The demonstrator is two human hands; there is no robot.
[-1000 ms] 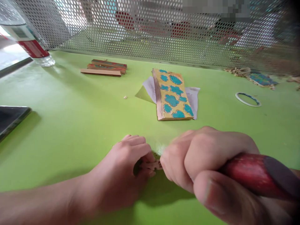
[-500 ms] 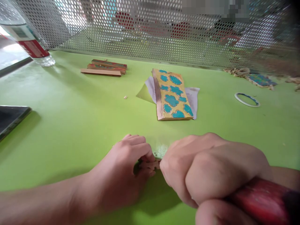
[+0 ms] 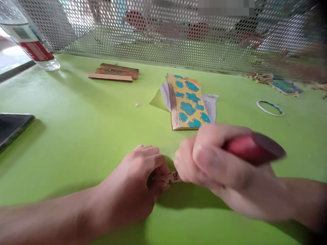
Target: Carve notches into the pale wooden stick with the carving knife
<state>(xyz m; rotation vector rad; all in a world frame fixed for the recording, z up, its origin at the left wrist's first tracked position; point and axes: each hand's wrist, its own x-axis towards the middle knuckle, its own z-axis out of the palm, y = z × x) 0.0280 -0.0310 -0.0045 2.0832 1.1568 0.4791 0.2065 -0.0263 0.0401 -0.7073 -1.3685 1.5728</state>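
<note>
My left hand point(image 3: 135, 180) rests on the green table, thumb and fingers pinching a small notched wooden piece point(image 3: 175, 176). The piece's right end sticks out past the fingertips and shows a dark recess. My right hand point(image 3: 224, 170) is wrapped round the red handle point(image 3: 247, 147) of a hand tool, just right of the piece. The handle's dark butt points right. The tool's working end is hidden behind the hand, so its kind and whether it touches the wood cannot be made out.
Beyond the hands lies a yellow board with blue patches point(image 3: 188, 108) on white paper point(image 3: 211, 103). Wooden strips point(image 3: 112, 77), a water bottle point(image 3: 38, 47), a phone point(image 3: 14, 127) and a white ring point(image 3: 270, 108) lie around. A perforated metal screen point(image 3: 158, 44) closes the back.
My right hand has turned over, swinging the red handle from the lower right up and inward. More of the wooden piece's right end shows. My left hand has stayed in place.
</note>
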